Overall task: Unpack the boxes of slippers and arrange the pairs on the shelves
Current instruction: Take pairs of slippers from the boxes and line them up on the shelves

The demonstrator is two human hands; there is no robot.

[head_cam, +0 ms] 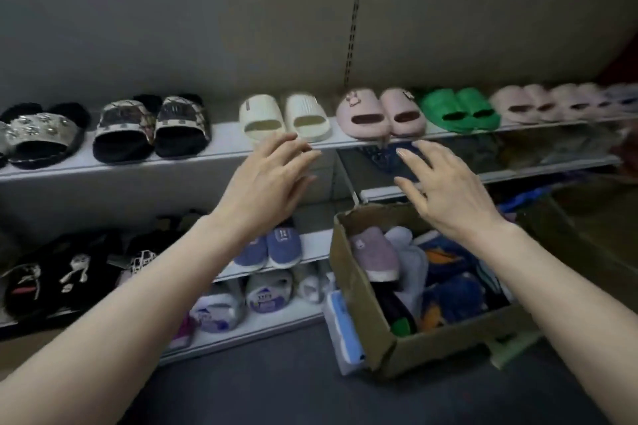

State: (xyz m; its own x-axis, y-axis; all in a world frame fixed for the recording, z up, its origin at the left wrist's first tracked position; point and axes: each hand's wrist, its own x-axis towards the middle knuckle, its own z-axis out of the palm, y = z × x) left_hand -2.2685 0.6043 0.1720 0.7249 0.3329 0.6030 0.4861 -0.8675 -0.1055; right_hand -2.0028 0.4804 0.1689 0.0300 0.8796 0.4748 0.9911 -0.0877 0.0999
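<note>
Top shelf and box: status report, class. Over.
Both open, empty: left hand, right hand, before the top shelf. Cardboard box holds slippers yet to unpack. Nothing between hands and shelf.

The open cardboard box [359,290] stands low at my right, heaped with fuzzy slippers, a mauve slipper [374,254] topmost by its left wall. On the top shelf [221,145], pairs stand side by side, toes toward me: cream slides [286,117], pink slides [379,112], green slides [459,109]. A blue pair [269,247] sits one shelf lower.

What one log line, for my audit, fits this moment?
left hand open, empty | right hand open, empty | cream pair on upper shelf | box holds slippers
</note>
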